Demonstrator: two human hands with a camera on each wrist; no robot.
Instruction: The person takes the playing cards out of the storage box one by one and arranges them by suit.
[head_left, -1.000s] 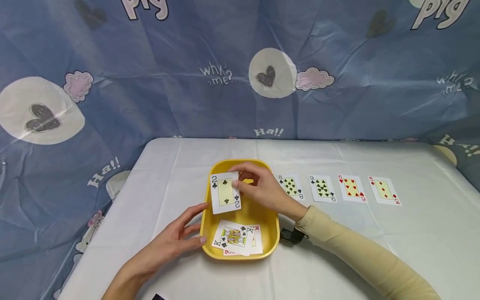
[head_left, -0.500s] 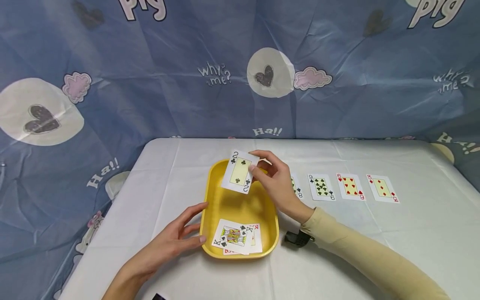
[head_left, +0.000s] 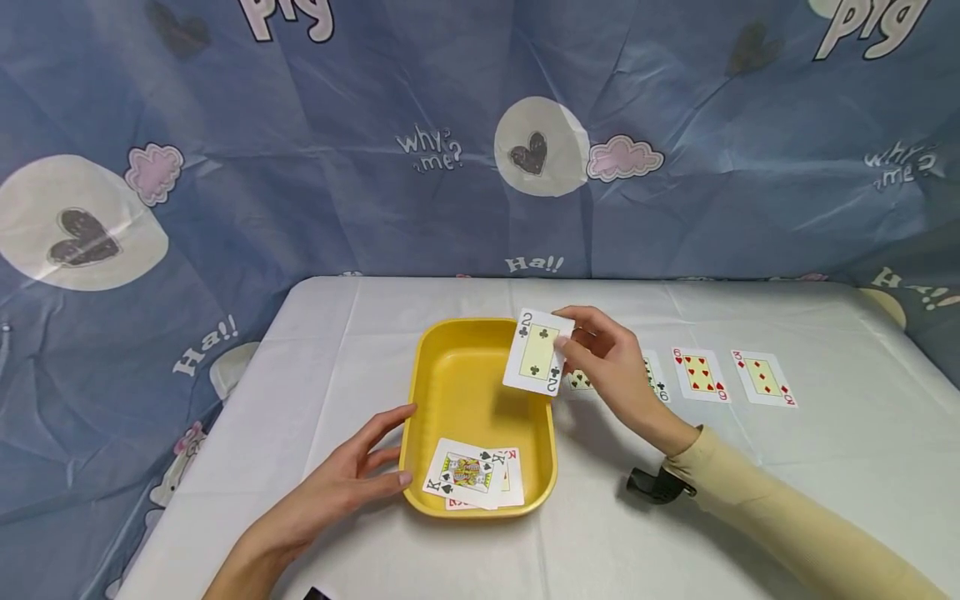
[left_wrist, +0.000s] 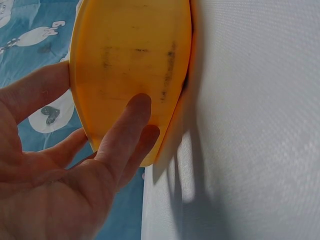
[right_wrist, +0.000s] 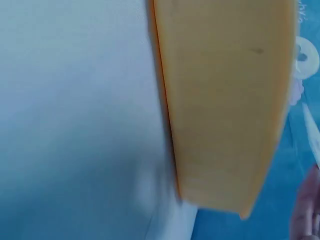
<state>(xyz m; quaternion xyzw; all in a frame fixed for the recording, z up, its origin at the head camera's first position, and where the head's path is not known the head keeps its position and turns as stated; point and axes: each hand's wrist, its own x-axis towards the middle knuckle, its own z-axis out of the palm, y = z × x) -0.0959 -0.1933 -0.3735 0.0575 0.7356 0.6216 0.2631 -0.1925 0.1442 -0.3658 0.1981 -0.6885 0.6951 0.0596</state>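
Observation:
Between thumb and fingers, my right hand (head_left: 611, 358) pinches a two of clubs playing card (head_left: 537, 352), tilted face-up above the right rim of a yellow tray (head_left: 450, 392). Only part of that hand shows at the edge of the right wrist view. My left hand (head_left: 348, 475) rests its fingertips against the tray's left side, fingers spread and fairly straight; the left wrist view shows them at the outer wall (left_wrist: 135, 55). Inside the tray, near its front, a king of spades (head_left: 465, 473) overlaps a red card (head_left: 513, 479).
Right of the tray, face-up cards lie in a row: an eight of spades (head_left: 581, 382) and a nine of clubs (head_left: 654, 375), both partly hidden by my right hand, then a six of hearts (head_left: 701, 375) and a three of diamonds (head_left: 764, 377). A white cloth (head_left: 360, 333) covers the table.
My right hand has carried the two of clubs from over the tray's left side up and rightward to its right rim. My left hand and the cards in the tray have stayed put.

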